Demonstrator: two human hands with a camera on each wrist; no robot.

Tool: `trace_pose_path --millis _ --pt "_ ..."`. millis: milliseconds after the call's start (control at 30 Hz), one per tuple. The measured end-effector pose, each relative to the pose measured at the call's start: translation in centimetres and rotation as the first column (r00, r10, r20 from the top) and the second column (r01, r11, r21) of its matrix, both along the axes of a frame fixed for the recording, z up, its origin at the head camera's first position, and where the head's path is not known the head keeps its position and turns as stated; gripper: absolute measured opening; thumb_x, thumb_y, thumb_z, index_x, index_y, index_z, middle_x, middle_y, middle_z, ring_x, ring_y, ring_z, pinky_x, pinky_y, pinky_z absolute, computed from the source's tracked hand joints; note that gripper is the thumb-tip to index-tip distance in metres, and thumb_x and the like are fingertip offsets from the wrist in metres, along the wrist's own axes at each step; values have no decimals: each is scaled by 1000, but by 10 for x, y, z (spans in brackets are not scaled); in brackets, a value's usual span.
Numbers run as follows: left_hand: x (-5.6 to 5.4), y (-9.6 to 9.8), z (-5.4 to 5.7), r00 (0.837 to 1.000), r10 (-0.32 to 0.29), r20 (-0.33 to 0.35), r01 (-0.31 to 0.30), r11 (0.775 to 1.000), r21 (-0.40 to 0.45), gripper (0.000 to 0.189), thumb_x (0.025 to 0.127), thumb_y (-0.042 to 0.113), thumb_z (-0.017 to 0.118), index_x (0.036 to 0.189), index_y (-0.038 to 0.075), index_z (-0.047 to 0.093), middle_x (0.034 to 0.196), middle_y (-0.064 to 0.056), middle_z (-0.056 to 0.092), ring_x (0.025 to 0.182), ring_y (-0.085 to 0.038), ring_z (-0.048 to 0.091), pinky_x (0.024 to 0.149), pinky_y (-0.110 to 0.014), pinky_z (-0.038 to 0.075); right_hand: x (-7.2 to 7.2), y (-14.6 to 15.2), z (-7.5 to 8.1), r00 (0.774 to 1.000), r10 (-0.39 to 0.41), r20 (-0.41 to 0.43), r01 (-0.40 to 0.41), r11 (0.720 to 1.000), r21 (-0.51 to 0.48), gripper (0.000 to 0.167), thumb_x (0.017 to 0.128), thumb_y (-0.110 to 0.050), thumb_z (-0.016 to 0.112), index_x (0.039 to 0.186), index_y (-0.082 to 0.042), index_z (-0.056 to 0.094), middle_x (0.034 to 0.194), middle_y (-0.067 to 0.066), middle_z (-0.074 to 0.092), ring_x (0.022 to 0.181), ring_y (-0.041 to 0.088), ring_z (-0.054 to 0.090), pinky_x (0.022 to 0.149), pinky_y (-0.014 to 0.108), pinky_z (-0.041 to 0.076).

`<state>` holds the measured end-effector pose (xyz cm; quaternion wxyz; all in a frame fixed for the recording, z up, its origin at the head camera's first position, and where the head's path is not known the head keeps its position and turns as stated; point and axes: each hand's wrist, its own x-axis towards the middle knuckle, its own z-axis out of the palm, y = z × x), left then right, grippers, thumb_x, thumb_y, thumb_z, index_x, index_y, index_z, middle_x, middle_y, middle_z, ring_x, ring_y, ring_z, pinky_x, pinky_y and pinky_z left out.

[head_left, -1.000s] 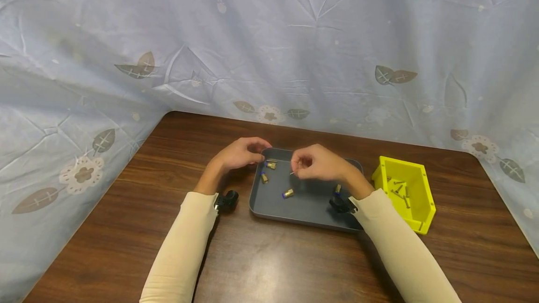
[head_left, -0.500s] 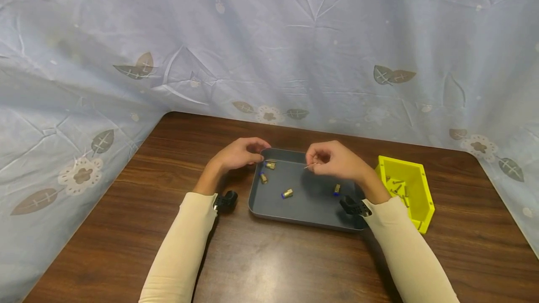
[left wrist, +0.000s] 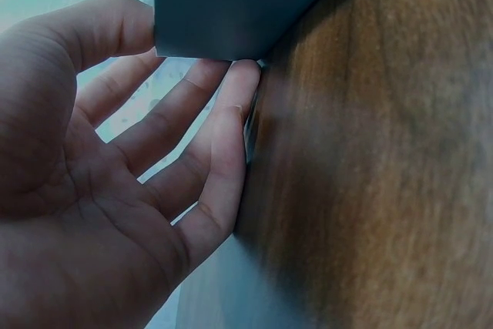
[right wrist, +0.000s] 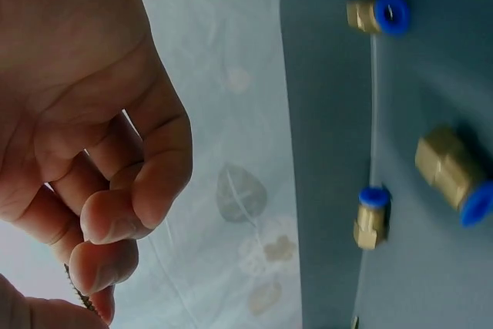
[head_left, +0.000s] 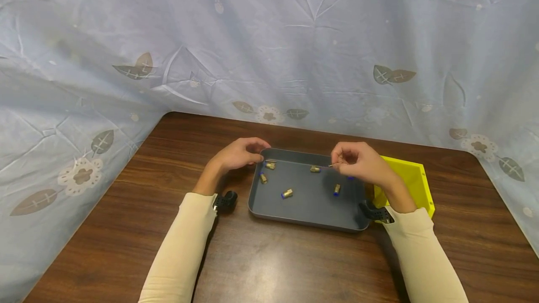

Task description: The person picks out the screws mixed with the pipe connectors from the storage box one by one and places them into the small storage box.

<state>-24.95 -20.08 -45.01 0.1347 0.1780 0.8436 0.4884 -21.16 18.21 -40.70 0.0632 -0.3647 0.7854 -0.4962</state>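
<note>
My left hand [head_left: 241,153] holds the far left corner of a dark grey tray [head_left: 311,207], with the thumb at the rim and the fingers along the outer wall, as the left wrist view shows. Over the tray's far right part, my right hand [head_left: 363,163] pinches a thin screw [head_left: 331,165] between thumb and fingertips. Its threaded shank [right wrist: 81,290] shows in the right wrist view. Several brass push-in fittings with blue collars lie in the tray, among them one fitting [head_left: 287,194] near the middle and another [head_left: 315,169] by the far wall.
A yellow bin [head_left: 410,169] stands right of the tray, partly hidden behind my right forearm. Another thin screw [head_left: 271,161] lies in the tray's far left corner. The brown wooden table [head_left: 202,144] ends at a patterned curtain [head_left: 311,74].
My right hand has moved right across the tray with the screw and now overlaps the bin's near left side. A fitting by the far wall has come into view. The left hand has stayed put.
</note>
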Motion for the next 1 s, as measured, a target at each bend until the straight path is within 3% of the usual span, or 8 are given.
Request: trace_pose_path --millis 133,433,767,1000 --pt "-1 -1 -1 1000 1 -2 -1 1000 -9 40 101 8 71 141 6 71 134 -17 68 117 -29 63 89 -36 56 5 13 2 1000 -28 6 28 1000 -10 9 94 5 69 98 -2 71 87 9 63 73 22 57 64 31 49" --pt "-1 -1 -2 1000 0 2 0 1000 -19 41 102 9 71 142 7 70 136 -17 68 118 -29 64 91 -39 57 13 42 9 994 -103 -19 103 995 -13 9 98 6 70 98 -3 70 88 7 63 74 19 54 63 32 48" --pt "1 0 0 1000 7 19 -7 1000 -6 41 102 9 71 142 6 70 134 -18 70 115 -29 66 94 -41 56 14 71 12 983 -172 -58 176 981 83 14 99 7 69 97 -7 72 92 8 69 83 20 61 74 29 52" --pt "0 0 1 1000 0 14 0 1000 -16 41 102 9 71 143 6 70 135 -19 69 116 -29 65 93 -40 56 18 95 15 962 -257 -94 269 951 153 14 100 3 70 99 -10 73 95 7 70 83 18 60 73 26 50"
